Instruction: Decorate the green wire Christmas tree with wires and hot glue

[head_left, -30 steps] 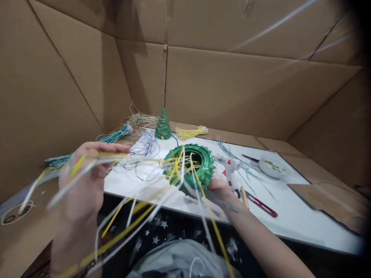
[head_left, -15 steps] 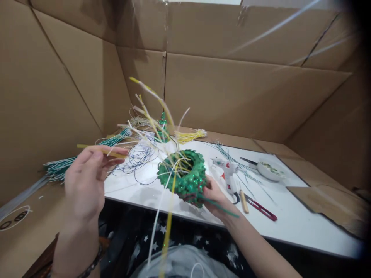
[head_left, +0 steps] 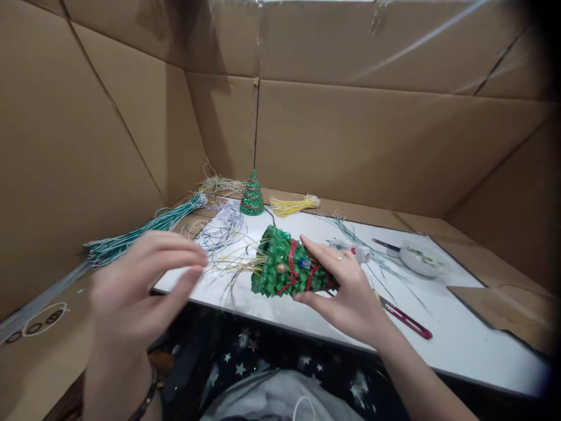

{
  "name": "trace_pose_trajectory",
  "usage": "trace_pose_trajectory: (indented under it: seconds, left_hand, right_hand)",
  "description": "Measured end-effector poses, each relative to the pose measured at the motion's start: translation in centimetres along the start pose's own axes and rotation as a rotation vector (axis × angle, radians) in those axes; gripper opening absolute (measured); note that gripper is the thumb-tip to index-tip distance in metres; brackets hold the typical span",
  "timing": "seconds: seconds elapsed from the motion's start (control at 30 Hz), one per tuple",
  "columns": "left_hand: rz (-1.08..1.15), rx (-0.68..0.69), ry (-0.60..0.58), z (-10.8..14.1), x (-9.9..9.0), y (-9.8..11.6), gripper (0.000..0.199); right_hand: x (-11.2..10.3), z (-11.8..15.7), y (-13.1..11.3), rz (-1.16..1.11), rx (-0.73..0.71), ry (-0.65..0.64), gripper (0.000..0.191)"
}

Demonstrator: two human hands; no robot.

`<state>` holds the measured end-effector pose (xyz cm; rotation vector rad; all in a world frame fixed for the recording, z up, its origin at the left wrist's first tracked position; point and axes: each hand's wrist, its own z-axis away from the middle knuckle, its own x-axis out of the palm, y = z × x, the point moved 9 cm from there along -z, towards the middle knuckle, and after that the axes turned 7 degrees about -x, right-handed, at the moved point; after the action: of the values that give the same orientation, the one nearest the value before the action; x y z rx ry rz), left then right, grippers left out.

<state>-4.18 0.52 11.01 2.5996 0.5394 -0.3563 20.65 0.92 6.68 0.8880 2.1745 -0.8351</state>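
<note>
My right hand (head_left: 346,286) is wrapped round a glittery green Christmas tree ornament (head_left: 278,266) with red garland and small baubles. The tree lies tipped on its side, tip to the right and base to the left. From its base a spray of thin yellow and white wires (head_left: 239,264) sticks out towards my left hand (head_left: 144,286). That hand is smeared by motion, its thumb and fingertips brought together by the wire ends. What it pinches, if anything, I cannot make out.
On the white board stand a second green tree (head_left: 252,196), yellow wires (head_left: 295,204), a tangle of blue wires (head_left: 223,231), a partly hidden glue gun (head_left: 362,253), red-handled snips (head_left: 407,318) and a bowl (head_left: 421,261). Green wires (head_left: 149,231) lie left. Cardboard walls (head_left: 350,134) surround it.
The tree has turned from its open base facing me to lying sideways, its wires swinging down to the left. The yellow strip in my left hand no longer shows.
</note>
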Motion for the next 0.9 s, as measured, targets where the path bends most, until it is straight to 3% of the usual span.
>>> trace_pose_trajectory:
  seconds: [0.07, 0.23, 0.9]
  left_hand:
    - [-0.049, 0.068, -0.14, 0.0, 2.6, 1.3, 0.019]
    - [-0.001, 0.056, -0.162, -0.2, 5.9, 1.6, 0.02]
    - [-0.019, -0.024, -0.209, 0.1, 6.2, 0.7, 0.014]
  right_hand:
    - [-0.5, -0.1, -1.3, 0.136, -0.071, -0.012, 0.078]
    - [-1.5, -0.1, -3.2, 0.262, -0.177, -0.005, 0.074]
    - [-2.2, -0.1, -3.8, 0.372, -0.199, -0.007, 0.067]
